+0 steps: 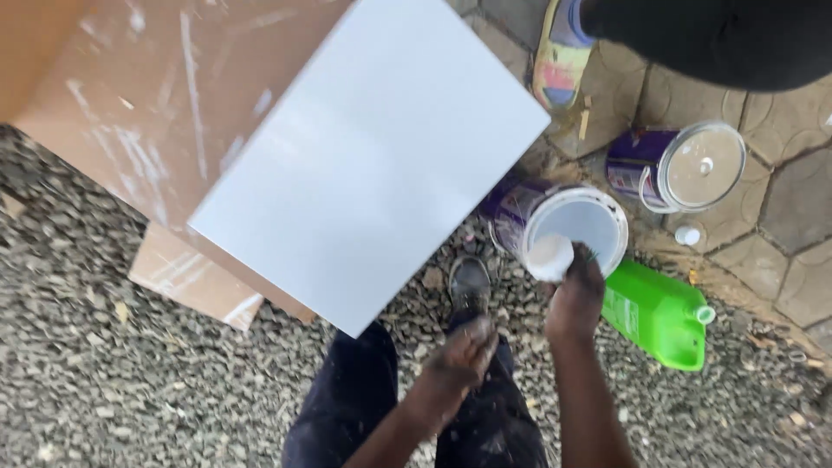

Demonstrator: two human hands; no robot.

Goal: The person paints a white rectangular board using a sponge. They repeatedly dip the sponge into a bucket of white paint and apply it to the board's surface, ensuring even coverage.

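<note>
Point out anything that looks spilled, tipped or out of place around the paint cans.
The green jug lies on its side on the gravel, uncapped; a small white cap sits loose on the paving nearby. White smears streak the cardboard.

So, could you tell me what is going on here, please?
A person stands on gravel beside a white-painted rectangular board lying on brown cardboard. Their right hand holds a small paint-covered object over an open purple paint can. Their left hand hangs free and empty. A lidded purple can and a green plastic jug lie nearby.
</note>
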